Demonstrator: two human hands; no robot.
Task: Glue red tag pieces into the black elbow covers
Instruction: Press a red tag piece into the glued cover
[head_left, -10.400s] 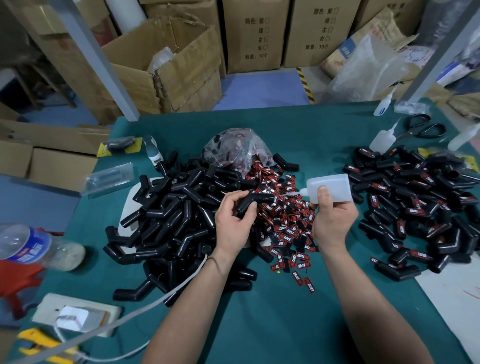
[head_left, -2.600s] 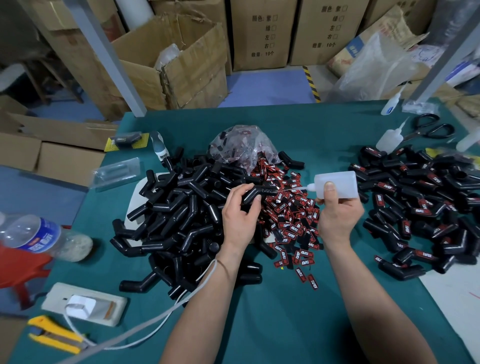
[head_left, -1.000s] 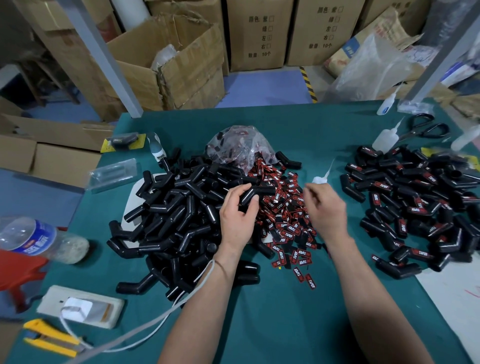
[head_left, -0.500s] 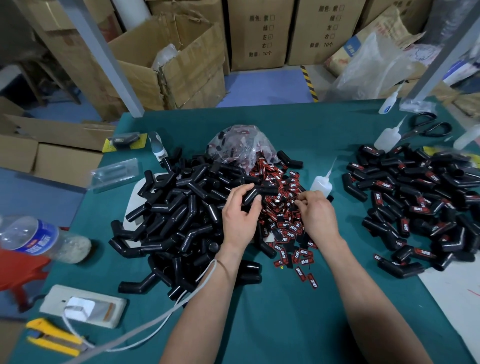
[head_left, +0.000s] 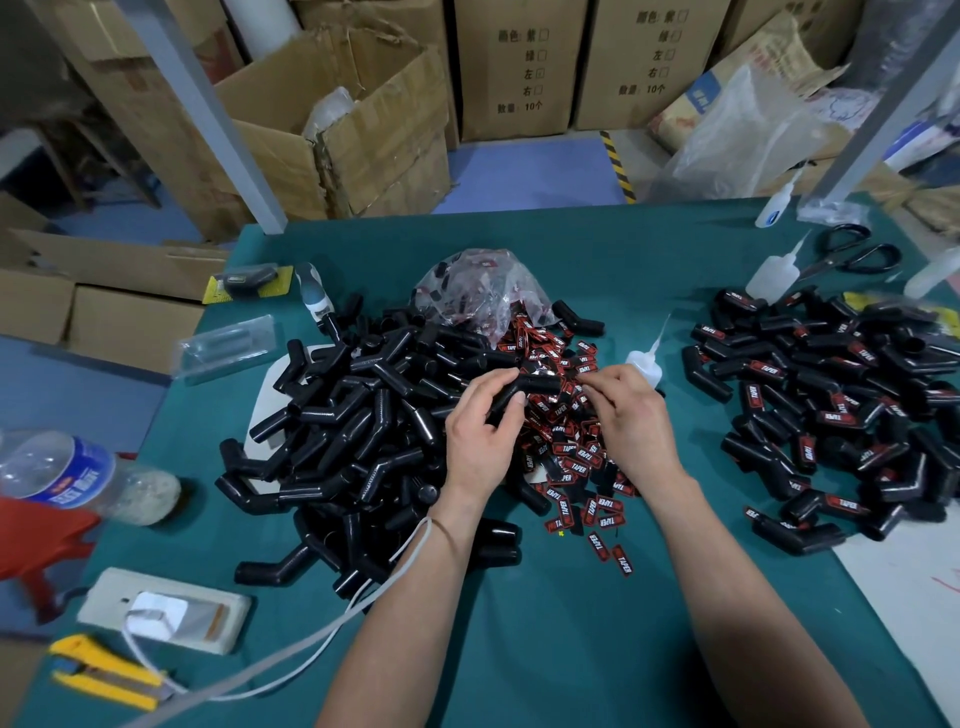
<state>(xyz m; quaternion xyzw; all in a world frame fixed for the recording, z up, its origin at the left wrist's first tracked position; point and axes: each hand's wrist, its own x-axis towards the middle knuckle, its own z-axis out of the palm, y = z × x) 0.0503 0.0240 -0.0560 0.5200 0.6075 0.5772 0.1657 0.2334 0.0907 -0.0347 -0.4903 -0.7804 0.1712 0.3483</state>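
Note:
My left hand grips a black elbow cover above the middle of the table. My right hand is just right of it, its fingertips pinching a red tag at the cover's end. Under both hands lies a heap of loose red tags. A big pile of plain black covers fills the left. Covers with red tags on them are piled at the right. A small white glue bottle stands upright just behind my right hand.
A clear plastic bag with more tags sits behind the heap. Two more glue bottles and scissors lie at the back right. A water bottle, power strip and yellow cutter are at the left edge of the green table.
My right hand set the glue bottle down upright behind the tag heap and moved left to the tags beside the cover. My left hand kept its grip on the same cover.

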